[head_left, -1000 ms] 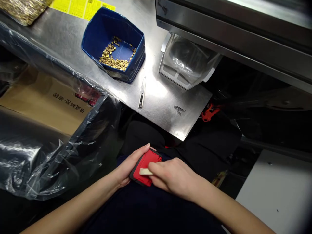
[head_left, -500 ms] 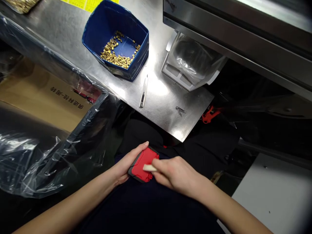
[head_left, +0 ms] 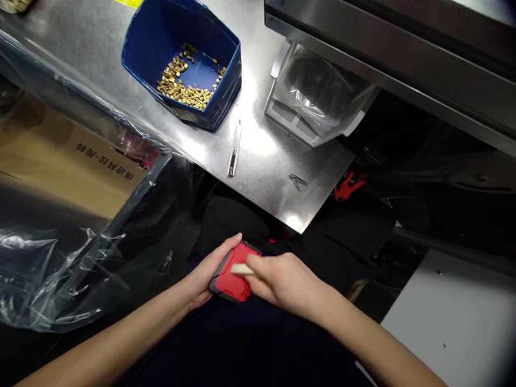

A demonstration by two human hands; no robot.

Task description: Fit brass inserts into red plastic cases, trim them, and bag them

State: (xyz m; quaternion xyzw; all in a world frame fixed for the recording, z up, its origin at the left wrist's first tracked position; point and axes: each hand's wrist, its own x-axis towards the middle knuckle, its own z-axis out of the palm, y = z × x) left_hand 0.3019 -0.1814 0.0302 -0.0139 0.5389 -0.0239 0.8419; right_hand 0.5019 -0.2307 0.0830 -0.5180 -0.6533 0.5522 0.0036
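Observation:
My left hand (head_left: pixel 207 274) grips a red plastic part with a black edge (head_left: pixel 229 282) over my lap, below the table edge. In my right hand (head_left: pixel 286 282) I pinch a small pale stick-like tool (head_left: pixel 241 269), whose tip rests on the red part's face. The two hands meet at the part. On the steel table (head_left: pixel 274 177) above stands a blue bin (head_left: pixel 181 64) with several small brass pieces in its bottom.
A slim metal knife (head_left: pixel 233 150) and a small metal clip (head_left: pixel 297 181) lie on the table. A white tray lined with clear plastic (head_left: pixel 314 102) stands at the back. Left: a cardboard box (head_left: pixel 76 161) under plastic film. A red part (head_left: pixel 347 186) hangs beyond the table's corner.
The pale tool has slid a little across the red part's face, and both hands have shifted slightly left. The view has drifted a bit.

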